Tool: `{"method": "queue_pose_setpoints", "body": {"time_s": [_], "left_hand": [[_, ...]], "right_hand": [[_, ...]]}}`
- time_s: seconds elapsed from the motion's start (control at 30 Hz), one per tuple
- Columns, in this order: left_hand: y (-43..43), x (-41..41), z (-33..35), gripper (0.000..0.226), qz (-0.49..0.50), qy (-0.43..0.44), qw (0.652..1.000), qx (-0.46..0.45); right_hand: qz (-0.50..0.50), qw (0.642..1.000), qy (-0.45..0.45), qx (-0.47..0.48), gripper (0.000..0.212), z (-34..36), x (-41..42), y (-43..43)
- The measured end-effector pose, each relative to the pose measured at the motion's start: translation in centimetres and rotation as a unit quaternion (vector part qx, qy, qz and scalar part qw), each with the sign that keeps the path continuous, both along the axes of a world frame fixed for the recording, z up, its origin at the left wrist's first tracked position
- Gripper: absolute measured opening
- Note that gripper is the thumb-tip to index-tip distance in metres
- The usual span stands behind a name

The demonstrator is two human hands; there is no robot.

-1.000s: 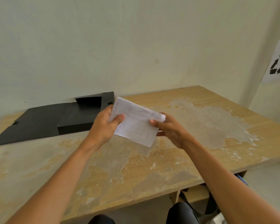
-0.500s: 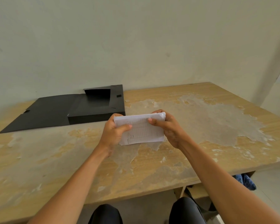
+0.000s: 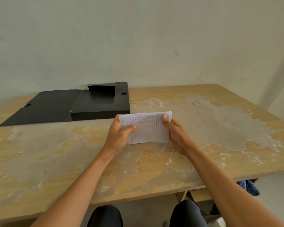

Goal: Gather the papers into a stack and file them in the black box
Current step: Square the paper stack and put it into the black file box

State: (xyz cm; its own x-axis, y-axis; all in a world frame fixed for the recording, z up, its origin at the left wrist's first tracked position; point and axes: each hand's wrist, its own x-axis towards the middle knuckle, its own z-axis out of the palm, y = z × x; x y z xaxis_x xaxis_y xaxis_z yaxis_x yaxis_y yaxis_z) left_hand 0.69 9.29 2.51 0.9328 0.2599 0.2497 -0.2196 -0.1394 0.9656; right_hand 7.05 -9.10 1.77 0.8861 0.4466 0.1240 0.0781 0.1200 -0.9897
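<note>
While both hands [image 3: 147, 136] clasp the paper stack [image 3: 148, 128], edge on worn table [image 3: 220, 128], black box [image 3: 100, 102] open behind

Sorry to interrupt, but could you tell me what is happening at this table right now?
A person sitting at a worn wooden table is holding a small stack of papers with both hands, the left hand on its left edge and the right hand on its right edge, with its lower edge down at the tabletop. The black box lies open at the back left, its lid folded out flat. The papers are not in the box yet.
</note>
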Motion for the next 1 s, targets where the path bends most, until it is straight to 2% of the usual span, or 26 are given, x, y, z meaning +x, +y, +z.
{"method": "queue_pose_setpoints", "body": {"time_s": [0.1,0.23,0.33,0.4,0.47,0.53,0.63,0.73,0.8,0.9,1.0], "left_hand": [[0.3,-0.2,-0.5,0.025,0.0,-0.005,1.0,-0.027],[0.6,-0.1,-0.7,0.027,0.012,-0.018,1.0,-0.013],[0.8,0.0,-0.8,0.026,0.013,-0.022,1.0,-0.002],[0.9,0.0,-0.7,0.026,0.009,-0.022,1.0,-0.007],[0.8,0.1,-0.7,0.025,0.005,-0.023,1.0,-0.015],[0.7,0.1,-0.7,0.022,0.004,-0.022,1.0,-0.021],[0.5,0.0,-0.8,0.022,0.007,-0.02,1.0,-0.011],[0.6,-0.1,-0.8,0.024,0.007,-0.022,1.0,0.001],[0.9,-0.3,-0.6,0.024,0.008,-0.026,0.999,0.016],[1.4,-0.6,-0.3,0.02,-0.001,-0.032,0.999,0.044],[1.9,-0.8,-0.2,0.016,-0.02,-0.042,0.997,0.062]], "right_hand": [[-0.033,0.998,-0.032,-0.034,0.059,0.7,-0.4,0.5],[-0.083,0.985,-0.145,-0.044,0.036,1.0,-0.3,0.6],[-0.124,0.947,-0.265,-0.137,0.05,1.0,0.1,-0.1],[-0.14,0.917,-0.325,-0.184,0.038,1.3,0.3,-0.3],[-0.154,0.912,-0.333,-0.185,0.025,1.3,0.4,-0.4],[-0.159,0.915,-0.327,-0.175,0.021,1.1,0.3,-0.4],[-0.146,0.922,-0.304,-0.191,0.023,0.8,0.0,-0.2],[-0.116,0.927,-0.282,-0.22,0.033,1.2,-0.4,0.1],[-0.116,0.921,-0.287,-0.238,0.037,2.1,-0.5,0.2],[-0.093,0.869,-0.357,-0.33,0.022,3.8,0.0,0.0],[-0.04,0.807,-0.399,-0.433,0.026,6.1,0.2,0.0]]}}
